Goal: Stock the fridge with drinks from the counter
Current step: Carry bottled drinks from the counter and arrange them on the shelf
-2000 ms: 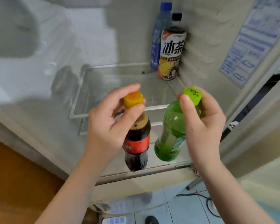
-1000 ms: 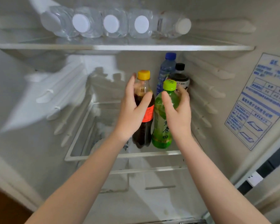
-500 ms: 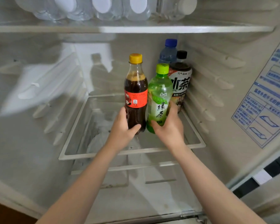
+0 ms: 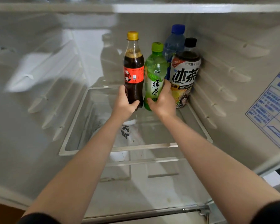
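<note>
- Gripping the cola bottle (image 4: 133, 70) low on its dark body with the left hand (image 4: 125, 105), thumb curled across the near face, fingers out of sight round the far side.
- Gripping the green tea bottle (image 4: 155, 73) near its base with the right hand (image 4: 163, 102), thumb on the near left face, fingers wrapped round the right side.
- Holding both upright and side by side, just about touching: cola on the left with a yellow cap and red label, green tea on the right with a green cap.
- Set toward the far right of the glass shelf (image 4: 120, 148) inside the fridge (image 4: 39, 78); cannot tell whether the bases rest on the glass, being partly hidden behind the hands.
- Just right of the green tea, upright against the right wall: an iced tea bottle (image 4: 184, 75) with a black cap and a white label.
- Farther back, in the far right corner, half hidden behind those two: a water bottle (image 4: 174, 41) with a blue cap.
- Above, across the full width: an upper shelf (image 4: 136, 8), its load too blurred to tell.
- On the right wall, nearer than the bottles: a blue-printed sticker (image 4: 271, 113).
- Reaching in from the near edge with both bare forearms, dark sleeves (image 4: 39, 219) at the bottom corners.
</note>
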The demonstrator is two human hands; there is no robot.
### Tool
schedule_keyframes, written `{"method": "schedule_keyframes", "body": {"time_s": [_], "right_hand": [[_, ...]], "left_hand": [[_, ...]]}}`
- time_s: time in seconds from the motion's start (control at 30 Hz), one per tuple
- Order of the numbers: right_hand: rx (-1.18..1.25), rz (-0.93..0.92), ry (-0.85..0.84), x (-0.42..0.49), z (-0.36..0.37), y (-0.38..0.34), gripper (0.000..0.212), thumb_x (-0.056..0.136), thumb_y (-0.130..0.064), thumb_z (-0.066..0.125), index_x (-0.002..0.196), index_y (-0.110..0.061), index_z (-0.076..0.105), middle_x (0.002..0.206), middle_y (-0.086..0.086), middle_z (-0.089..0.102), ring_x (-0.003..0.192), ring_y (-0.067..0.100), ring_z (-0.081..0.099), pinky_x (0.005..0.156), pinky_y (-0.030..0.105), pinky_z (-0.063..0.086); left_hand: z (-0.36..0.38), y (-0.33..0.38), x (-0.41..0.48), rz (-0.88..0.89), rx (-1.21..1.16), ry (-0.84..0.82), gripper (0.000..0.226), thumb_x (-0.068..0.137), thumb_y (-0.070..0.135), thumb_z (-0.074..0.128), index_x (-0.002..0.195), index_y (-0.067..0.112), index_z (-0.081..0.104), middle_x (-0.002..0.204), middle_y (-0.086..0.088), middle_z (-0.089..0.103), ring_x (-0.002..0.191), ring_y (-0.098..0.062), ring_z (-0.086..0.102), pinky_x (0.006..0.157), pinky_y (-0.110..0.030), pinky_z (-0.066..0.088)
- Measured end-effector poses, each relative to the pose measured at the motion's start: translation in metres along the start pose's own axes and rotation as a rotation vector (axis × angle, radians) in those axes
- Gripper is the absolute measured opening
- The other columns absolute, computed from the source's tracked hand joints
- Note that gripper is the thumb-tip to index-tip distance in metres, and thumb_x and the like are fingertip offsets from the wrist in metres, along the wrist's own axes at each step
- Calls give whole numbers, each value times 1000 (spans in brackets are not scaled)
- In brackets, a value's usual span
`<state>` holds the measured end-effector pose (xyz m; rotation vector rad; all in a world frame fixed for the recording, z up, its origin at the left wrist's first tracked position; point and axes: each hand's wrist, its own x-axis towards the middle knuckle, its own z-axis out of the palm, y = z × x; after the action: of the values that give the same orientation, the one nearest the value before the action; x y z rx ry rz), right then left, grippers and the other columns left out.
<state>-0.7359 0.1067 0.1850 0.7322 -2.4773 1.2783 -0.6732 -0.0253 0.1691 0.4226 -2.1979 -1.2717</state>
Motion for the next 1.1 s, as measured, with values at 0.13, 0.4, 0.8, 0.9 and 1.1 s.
{"method": "schedule_keyframes", "body": {"time_s": [0.13, 0.4, 0.8, 0.9, 1.1], "right_hand": [[15, 9, 12, -1, 1, 1, 80, 77, -17, 73, 141, -3, 27, 132, 16, 50, 114, 33, 54, 88, 40, 48], [106, 155, -110, -25, -20, -7, 83, 84, -24, 67, 149, -11, 18, 147, 6, 40, 132, 22, 42, 107, 33, 36], [125, 45, 55, -221, -82, 12, 29, 82, -14, 54, 111, -14, 60, 109, -8, 63, 104, 5, 55, 91, 18, 41], [44, 195, 47, -290, -86, 36, 31, 82, -16, 53, 112, -16, 59, 109, -13, 59, 103, 1, 48, 89, 7, 32], [-136, 812, -263, -454, -96, 112, 28, 88, -11, 55, 116, -16, 58, 112, -4, 62, 105, 13, 57, 83, 20, 40]], "left_hand": [[0, -1, -1, -13, 36, 16, 50, 76, 4, 71, 116, 2, 40, 105, -10, 58, 100, -30, 59, 84, -32, 45], [-14, 22, -59, 45, 123, 113, 72, 75, 34, 65, 136, 3, 41, 132, -14, 46, 119, -25, 46, 101, -34, 38], [-2, 16, -230, 253, 81, -115, 26, 83, 27, 50, 103, 16, 61, 98, 9, 61, 91, -5, 55, 81, -17, 40], [16, -9, -271, 153, 46, -317, 19, 87, 25, 52, 99, 18, 63, 95, 12, 64, 84, -1, 57, 77, -14, 41], [67, -80, -364, -299, 60, -926, 13, 93, 21, 57, 105, 26, 59, 101, 12, 63, 91, -4, 60, 75, -15, 43]]}}
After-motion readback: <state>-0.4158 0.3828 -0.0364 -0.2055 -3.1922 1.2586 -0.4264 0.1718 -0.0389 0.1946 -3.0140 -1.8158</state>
